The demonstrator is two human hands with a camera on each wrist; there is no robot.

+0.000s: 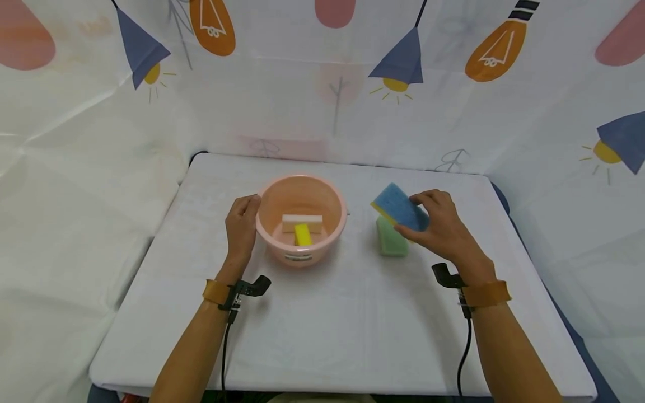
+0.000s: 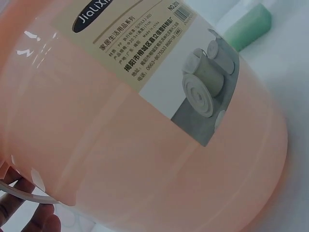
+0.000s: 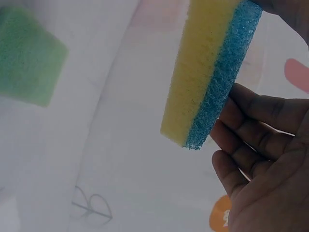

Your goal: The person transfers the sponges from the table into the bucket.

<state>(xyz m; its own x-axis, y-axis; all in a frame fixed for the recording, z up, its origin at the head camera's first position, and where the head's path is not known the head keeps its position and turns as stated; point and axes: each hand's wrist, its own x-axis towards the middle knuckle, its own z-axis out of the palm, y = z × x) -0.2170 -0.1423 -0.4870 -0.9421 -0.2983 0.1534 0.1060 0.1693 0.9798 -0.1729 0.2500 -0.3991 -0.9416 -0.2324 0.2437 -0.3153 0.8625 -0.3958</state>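
Note:
A pink plastic bucket (image 1: 302, 254) stands on the table, with a white block (image 1: 313, 223) and a yellow block (image 1: 303, 235) lying inside it. At its left side my left hand (image 1: 243, 226) grips the edge; in the left wrist view the fingers (image 2: 42, 220) curl around a thin pale strip beside the bucket wall. My right hand (image 1: 443, 226) pinches a blue and yellow sponge (image 1: 400, 206) between thumb and fingers, tilted above the table. Just below that sponge in the head view, a green sponge (image 1: 392, 239) lies on the tabletop.
A white-covered table (image 1: 353, 336) with rounded corners carries everything. White sheeting (image 1: 282, 101) printed with lamps and bulbs rises behind it and at both sides. Each wrist wears a strapped camera (image 1: 254, 285), with a black cable (image 1: 466, 352) trailing toward the near edge.

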